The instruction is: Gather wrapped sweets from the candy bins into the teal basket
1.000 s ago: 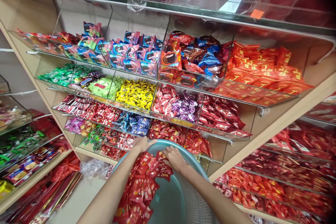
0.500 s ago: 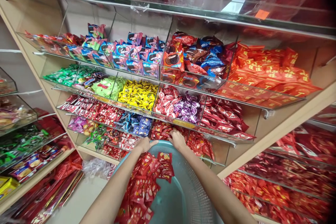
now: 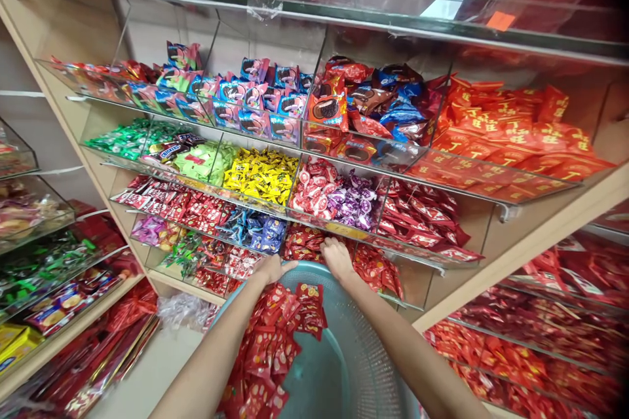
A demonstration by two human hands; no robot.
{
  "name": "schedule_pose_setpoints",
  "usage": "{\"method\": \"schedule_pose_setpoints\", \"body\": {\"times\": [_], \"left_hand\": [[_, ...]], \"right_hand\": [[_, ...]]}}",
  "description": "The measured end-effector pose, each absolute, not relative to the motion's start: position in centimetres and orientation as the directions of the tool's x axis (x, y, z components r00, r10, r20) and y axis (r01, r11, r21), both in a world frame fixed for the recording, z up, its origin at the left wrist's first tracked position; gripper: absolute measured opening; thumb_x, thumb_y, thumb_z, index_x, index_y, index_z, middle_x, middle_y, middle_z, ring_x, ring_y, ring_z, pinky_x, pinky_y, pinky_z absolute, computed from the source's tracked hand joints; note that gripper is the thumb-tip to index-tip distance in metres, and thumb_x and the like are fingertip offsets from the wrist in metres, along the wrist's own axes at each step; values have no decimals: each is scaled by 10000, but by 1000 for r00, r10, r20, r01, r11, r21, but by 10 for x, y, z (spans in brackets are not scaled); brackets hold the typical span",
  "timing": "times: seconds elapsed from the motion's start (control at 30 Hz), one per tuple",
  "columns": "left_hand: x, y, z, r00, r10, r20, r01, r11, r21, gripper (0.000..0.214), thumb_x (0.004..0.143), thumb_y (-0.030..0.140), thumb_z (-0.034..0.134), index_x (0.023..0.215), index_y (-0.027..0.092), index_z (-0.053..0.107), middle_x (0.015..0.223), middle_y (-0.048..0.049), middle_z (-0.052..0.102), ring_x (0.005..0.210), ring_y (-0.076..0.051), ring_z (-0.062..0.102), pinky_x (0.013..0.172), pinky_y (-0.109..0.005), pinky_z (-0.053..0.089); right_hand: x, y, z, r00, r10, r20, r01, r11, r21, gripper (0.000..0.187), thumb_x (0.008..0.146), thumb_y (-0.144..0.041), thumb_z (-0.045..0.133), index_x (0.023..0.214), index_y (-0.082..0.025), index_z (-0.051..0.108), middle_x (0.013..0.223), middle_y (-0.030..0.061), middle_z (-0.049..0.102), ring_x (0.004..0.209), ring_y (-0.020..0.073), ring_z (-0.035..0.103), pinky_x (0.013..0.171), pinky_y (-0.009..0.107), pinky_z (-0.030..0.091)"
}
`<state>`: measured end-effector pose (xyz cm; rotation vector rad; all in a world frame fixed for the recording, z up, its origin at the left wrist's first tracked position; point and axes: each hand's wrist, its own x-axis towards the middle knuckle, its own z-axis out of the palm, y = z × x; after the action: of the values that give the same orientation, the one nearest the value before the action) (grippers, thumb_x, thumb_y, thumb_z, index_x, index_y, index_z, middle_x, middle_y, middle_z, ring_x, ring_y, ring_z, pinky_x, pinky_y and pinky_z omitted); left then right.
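Observation:
A blue-green plastic basket [image 3: 361,321] stands below the shelves, with a loose pile of red candy packets [image 3: 268,347] along its left side. My left hand [image 3: 272,269] grips the basket's rim at the far left, thumb lying along the edge. Just beyond the rim, my right hand [image 3: 337,258] is at a low shelf compartment of small red packets [image 3: 302,242]. Its fingers are curled at the packets, and whatever they hold is hidden. More red packets [image 3: 376,268] lie in the compartment to the right of this hand.
Clear shelf trays above hold yellow-wrapped candies [image 3: 263,173], purple-wrapped candies [image 3: 354,200], orange-red packets [image 3: 511,131] and blue-pink cookie packs [image 3: 255,98]. A wooden shelf side panel [image 3: 521,242] slants at the right. Crumpled clear plastic [image 3: 181,311] lies at the lower left.
My right hand has shifted slightly right and up at the red packets. My left hand stays on the basket rim, and the packets inside look the same.

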<state>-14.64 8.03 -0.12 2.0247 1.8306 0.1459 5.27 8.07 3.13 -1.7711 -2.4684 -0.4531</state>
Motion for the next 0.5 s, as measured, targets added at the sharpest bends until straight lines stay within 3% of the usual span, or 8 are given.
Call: {"method": "schedule_pose_setpoints", "body": {"times": [0.13, 0.3, 0.5], "left_hand": [[-147, 81, -2, 144, 972, -187, 932, -70, 354, 821, 566, 791, 145, 837, 179, 620, 920, -137, 641, 846, -288, 583, 663, -336, 426], [-147, 82, -4, 129, 975, -180, 933, -58, 355, 821, 556, 797, 155, 822, 175, 620, 920, -135, 641, 843, -287, 582, 653, -330, 424], [-146, 82, -4, 128, 975, -183, 934, -57, 353, 829, 555, 799, 149, 831, 176, 621, 918, -131, 643, 836, -281, 587, 647, -324, 431]], "right_hand": [[59, 68, 42, -385, 865, 323, 917, 319, 238, 189, 824, -165, 362, 779, -174, 545, 825, 60, 529, 794, 175, 440, 661, 279, 316], [63, 35, 48, -476, 775, 415, 879, 436, 194, 236, 855, -241, 329, 722, -185, 516, 760, 27, 503, 736, 139, 432, 650, 257, 307], [59, 7, 21, -595, 714, 369, 804, 541, 248, 148, 832, -211, 396, 739, -185, 508, 755, 9, 503, 748, 140, 433, 650, 264, 305]]}}
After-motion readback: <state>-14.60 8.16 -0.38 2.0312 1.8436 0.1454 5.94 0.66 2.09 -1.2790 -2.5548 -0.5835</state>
